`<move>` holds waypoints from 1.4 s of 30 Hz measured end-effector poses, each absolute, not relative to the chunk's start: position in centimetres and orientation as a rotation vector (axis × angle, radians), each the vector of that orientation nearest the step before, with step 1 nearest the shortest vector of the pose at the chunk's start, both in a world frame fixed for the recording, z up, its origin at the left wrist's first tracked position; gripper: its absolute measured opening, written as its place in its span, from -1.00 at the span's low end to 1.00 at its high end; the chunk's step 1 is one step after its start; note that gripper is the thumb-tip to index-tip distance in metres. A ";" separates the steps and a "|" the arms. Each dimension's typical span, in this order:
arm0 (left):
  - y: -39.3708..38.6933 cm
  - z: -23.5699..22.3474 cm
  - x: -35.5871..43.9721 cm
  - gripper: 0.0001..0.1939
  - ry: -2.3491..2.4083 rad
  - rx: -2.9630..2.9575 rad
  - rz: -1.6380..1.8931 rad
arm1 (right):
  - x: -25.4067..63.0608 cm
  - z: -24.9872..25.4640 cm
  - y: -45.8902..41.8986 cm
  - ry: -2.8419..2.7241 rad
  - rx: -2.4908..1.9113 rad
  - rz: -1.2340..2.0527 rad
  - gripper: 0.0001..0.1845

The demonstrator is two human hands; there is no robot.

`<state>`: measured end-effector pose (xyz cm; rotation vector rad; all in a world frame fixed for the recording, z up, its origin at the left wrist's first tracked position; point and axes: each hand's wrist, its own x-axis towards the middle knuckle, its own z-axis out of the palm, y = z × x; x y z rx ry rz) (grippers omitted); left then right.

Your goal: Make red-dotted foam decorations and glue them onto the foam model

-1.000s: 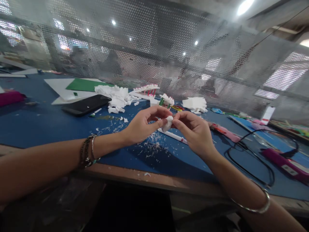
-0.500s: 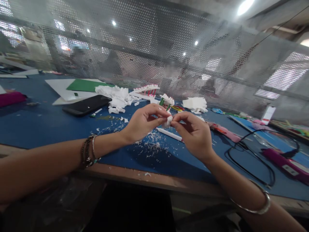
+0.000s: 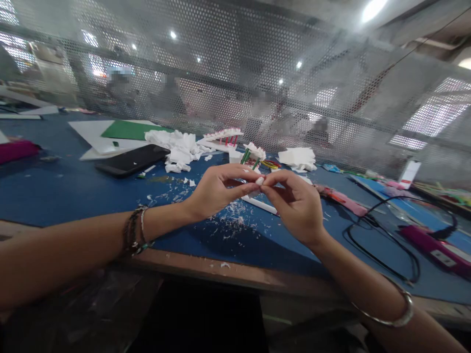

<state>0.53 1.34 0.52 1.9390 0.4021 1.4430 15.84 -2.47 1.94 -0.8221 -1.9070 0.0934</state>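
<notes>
A small white wad point(image 3: 259, 181), perhaps tissue paper, is pinched between the fingertips of both hands above the table. My left hand point(image 3: 222, 189) grips it from the left with thumb and forefinger. From the right, my right hand point(image 3: 298, 203) pinches it the same way, and the fingertips nearly meet. Below them a white stick-like piece point(image 3: 260, 205) lies on the table, partly hidden by my right hand. White scraps point(image 3: 237, 220) are scattered under the hands. Just behind stands a small model with green posts and a crumpled white top point(image 3: 254, 151).
A black phone point(image 3: 133, 160) lies left of crumpled white paper point(image 3: 184, 147). A white model with red posts point(image 3: 224, 136) and folded tissue point(image 3: 297, 159) stand at the back. On the right are a black cable point(image 3: 382, 267), a pink tool point(image 3: 344, 202) and a purple power strip point(image 3: 434, 252).
The white wad looks smaller and more compact between the fingertips. My left hand's fingers have lowered slightly and straightened, while my right hand has hardly moved.
</notes>
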 end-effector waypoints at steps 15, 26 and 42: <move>1.4 1.3 0.3 -0.88 0.496 1.964 1.346 | 16.1 1.7 -2.2 -1.968 -0.723 0.079 -0.86; 1.5 1.7 0.3 -0.95 0.487 1.775 1.150 | 16.8 2.6 -2.3 -2.145 -0.618 -0.405 -0.86; 0.8 1.5 0.8 -0.96 0.458 1.660 1.157 | 16.4 2.6 -2.6 -2.047 -0.657 -0.376 -0.92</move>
